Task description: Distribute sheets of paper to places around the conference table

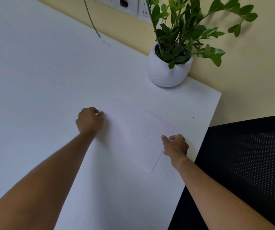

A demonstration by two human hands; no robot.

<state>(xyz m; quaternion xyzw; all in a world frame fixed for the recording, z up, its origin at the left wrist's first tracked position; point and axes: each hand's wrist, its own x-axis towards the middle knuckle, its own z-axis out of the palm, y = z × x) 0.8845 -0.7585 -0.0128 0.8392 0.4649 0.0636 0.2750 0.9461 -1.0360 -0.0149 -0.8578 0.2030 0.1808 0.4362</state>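
A white sheet of paper (133,131) lies flat on the white conference table (34,80), near the table's right edge and turned at an angle. My left hand (89,119) rests at the sheet's left corner with fingers curled, fingertips pinching or pressing the paper. My right hand (175,146) sits at the sheet's right edge, thumb and fingers closed on it. The paper is barely distinguishable from the tabletop, so its far edge is faint.
A white speckled pot with a green plant (170,68) stands at the table's far right corner. A black mesh chair (249,163) is beside the table's right edge. A grey cable (92,22) hangs from wall sockets (123,4) onto the table.
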